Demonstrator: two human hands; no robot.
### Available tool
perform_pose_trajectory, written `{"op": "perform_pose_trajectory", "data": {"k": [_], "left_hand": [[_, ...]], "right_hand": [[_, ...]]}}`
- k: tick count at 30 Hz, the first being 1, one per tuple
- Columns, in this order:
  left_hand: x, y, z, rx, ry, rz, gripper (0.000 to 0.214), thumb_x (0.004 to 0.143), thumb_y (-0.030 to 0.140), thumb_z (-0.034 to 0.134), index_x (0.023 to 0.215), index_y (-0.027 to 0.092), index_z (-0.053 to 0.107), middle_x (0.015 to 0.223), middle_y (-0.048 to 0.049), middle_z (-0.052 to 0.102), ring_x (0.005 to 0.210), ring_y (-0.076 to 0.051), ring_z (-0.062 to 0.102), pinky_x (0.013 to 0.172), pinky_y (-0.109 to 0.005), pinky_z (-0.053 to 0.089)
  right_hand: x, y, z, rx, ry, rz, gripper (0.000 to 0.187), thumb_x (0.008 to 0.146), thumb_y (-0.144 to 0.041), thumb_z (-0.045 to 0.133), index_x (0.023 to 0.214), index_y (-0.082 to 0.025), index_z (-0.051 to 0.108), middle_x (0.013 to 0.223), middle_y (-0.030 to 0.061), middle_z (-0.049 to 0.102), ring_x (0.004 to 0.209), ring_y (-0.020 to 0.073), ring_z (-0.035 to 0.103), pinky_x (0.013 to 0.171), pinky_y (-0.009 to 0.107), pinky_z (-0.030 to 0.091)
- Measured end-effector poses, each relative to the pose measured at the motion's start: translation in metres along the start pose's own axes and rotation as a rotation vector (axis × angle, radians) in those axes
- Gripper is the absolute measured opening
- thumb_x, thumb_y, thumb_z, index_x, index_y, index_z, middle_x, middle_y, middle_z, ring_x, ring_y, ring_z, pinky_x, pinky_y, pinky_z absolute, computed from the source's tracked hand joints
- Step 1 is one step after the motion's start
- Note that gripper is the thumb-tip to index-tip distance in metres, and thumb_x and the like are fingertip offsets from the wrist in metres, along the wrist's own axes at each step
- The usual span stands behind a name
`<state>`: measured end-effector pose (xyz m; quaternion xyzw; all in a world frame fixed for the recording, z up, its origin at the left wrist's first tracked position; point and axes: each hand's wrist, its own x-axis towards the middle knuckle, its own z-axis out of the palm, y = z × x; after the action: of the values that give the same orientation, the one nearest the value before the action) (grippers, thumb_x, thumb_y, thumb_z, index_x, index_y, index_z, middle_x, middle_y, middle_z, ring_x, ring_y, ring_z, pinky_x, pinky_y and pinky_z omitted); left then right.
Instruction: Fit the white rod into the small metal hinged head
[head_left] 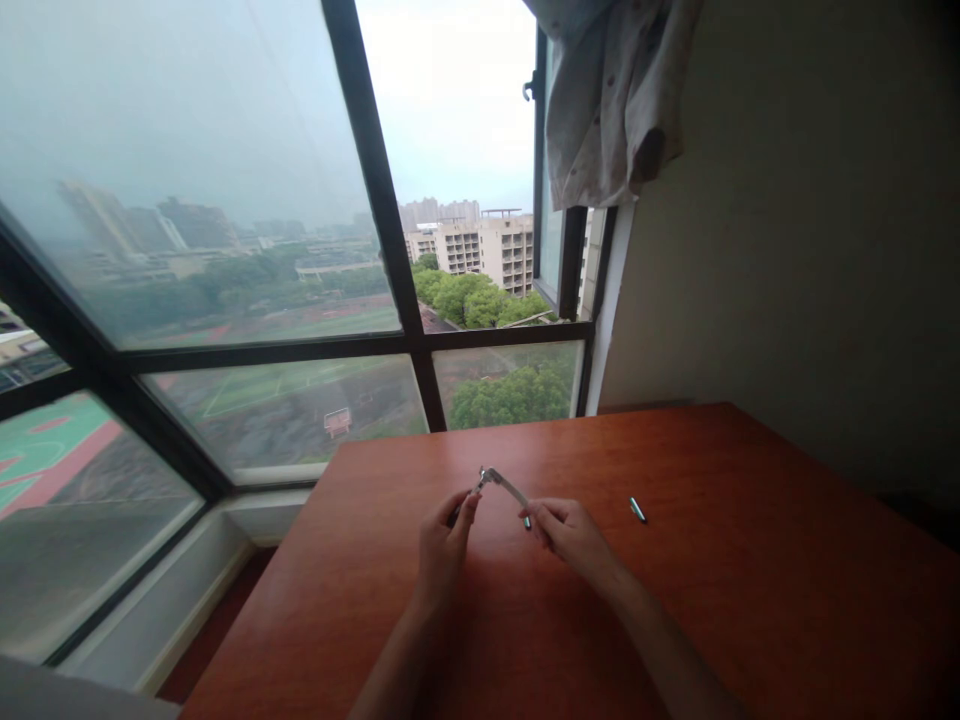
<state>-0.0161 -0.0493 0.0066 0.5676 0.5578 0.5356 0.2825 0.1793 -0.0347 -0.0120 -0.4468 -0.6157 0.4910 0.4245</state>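
Both hands are over a red-brown wooden table (750, 560). My left hand (444, 545) pinches one end of a small silvery metal piece (501, 484) bent like a hinged tool or pen part. My right hand (570, 532) grips the other end with closed fingers. The object is held just above the tabletop between the two hands. What exactly it is stays too small to tell.
A small silvery-green pen cap or tube (637, 510) lies on the table to the right of my right hand. A large window (360, 260) with dark frames stands beyond the table's far edge. Cloth (607, 100) hangs at the top by the wall.
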Motion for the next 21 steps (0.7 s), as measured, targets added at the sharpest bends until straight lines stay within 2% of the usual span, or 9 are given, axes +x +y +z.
{"op": "perform_pose_trajectory", "data": {"k": [3,15,21], "left_hand": [[-0.0002,0.0003,0.0006,0.004,-0.014,0.002,0.042,0.080,0.052,0.057,0.084,0.014,0.073,0.061,0.0008,0.055,0.058,-0.014,0.049,0.053,-0.021,0.038],[0.0003,-0.0007,-0.0023,0.035,0.058,-0.018,0.040,0.081,0.052,0.057,0.083,0.014,0.071,0.062,0.0006,0.055,0.058,-0.014,0.050,0.053,-0.021,0.038],[-0.0023,-0.0011,0.0023,-0.011,-0.001,0.006,0.043,0.080,0.053,0.058,0.087,0.013,0.074,0.062,-0.0006,0.057,0.059,-0.015,0.050,0.053,-0.021,0.039]], "right_hand": [[0.0008,0.0016,0.0002,0.019,0.011,0.001,0.052,0.087,-0.057,0.045,0.083,-0.011,0.070,0.048,-0.0028,0.048,0.042,0.0086,0.039,0.041,0.021,0.027],[-0.0005,-0.0003,-0.0002,-0.030,0.016,-0.013,0.052,0.088,-0.056,0.045,0.083,-0.011,0.071,0.049,-0.0019,0.050,0.043,0.0089,0.040,0.041,0.020,0.027],[0.0011,0.0018,0.0016,0.022,0.003,0.001,0.054,0.086,-0.058,0.045,0.084,-0.011,0.070,0.048,-0.0028,0.048,0.042,0.0082,0.037,0.040,0.020,0.026]]}}
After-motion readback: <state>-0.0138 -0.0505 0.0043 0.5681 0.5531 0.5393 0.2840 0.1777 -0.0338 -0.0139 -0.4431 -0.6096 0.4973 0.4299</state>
